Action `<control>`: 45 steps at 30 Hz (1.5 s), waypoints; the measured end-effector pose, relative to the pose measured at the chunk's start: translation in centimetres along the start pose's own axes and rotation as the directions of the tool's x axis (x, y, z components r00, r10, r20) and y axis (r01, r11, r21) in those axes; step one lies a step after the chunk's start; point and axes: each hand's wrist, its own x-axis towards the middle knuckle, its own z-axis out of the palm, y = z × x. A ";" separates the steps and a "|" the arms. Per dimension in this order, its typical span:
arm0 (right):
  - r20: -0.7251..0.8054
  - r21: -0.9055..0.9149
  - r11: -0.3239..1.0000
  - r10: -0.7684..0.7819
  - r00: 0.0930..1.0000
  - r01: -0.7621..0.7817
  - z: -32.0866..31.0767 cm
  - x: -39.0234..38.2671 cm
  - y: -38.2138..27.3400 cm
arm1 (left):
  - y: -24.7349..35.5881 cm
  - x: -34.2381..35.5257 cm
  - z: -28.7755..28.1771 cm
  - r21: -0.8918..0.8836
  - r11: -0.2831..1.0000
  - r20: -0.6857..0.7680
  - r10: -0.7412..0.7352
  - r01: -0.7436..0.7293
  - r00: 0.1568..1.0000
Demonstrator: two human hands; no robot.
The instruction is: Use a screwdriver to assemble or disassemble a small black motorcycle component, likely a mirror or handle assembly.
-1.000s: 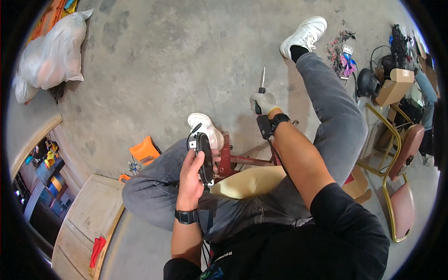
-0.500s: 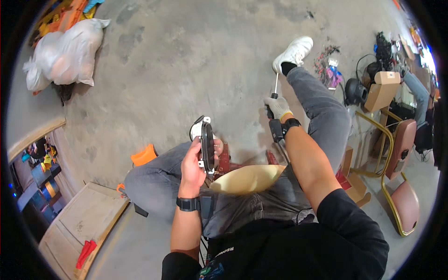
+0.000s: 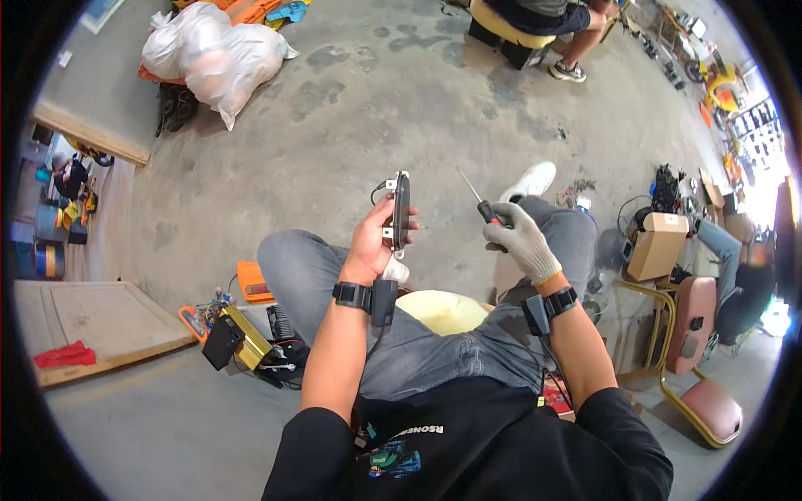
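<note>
Upright in my bare left hand [image 3: 371, 238] is a flat, rounded device [image 3: 401, 209] with a dark edge, pale mounting tabs and a short black cable loop. My fingers wrap round its back and it stands nearly edge-on, so its face is hard to see. In a whitish work glove, my right hand [image 3: 520, 238] grips a screwdriver [image 3: 488, 214] by its black and red handle. The screwdriver's thin metal shaft points up and to the left, toward the device but apart from it.
I sit over a pale yellow rounded seat or cushion [image 3: 443, 312]. At left lie a gold-coloured box [image 3: 251, 338] with loose parts and a wooden panel [image 3: 109, 313]. White bags [image 3: 221, 58] stand far left. A pink chair [image 3: 692, 321] and carton [image 3: 658, 246] are at right; another person [image 3: 543, 25] sits far ahead.
My right hand has come back and inward, and the screwdriver now tilts left toward the device. The device has turned more edge-on and moved slightly outward. The view has shifted, bringing in the other person.
</note>
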 end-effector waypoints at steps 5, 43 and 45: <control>-0.050 -0.038 0.999 0.016 0.999 -0.018 -1.2 -1.6 -3.8 | 0.0 0.2 -0.5 0.019 0.999 -0.035 0.032 -0.032 0.999; 0.094 0.251 0.965 0.050 0.994 -0.072 -2.6 -0.3 -1.2 | -0.9 0.8 -0.3 0.168 0.985 -0.060 -0.022 0.032 0.998; 0.099 0.258 0.962 0.067 0.993 -0.091 -2.4 -0.3 -1.4 | -0.8 0.7 -0.2 0.147 0.989 -0.067 -0.020 0.029 0.998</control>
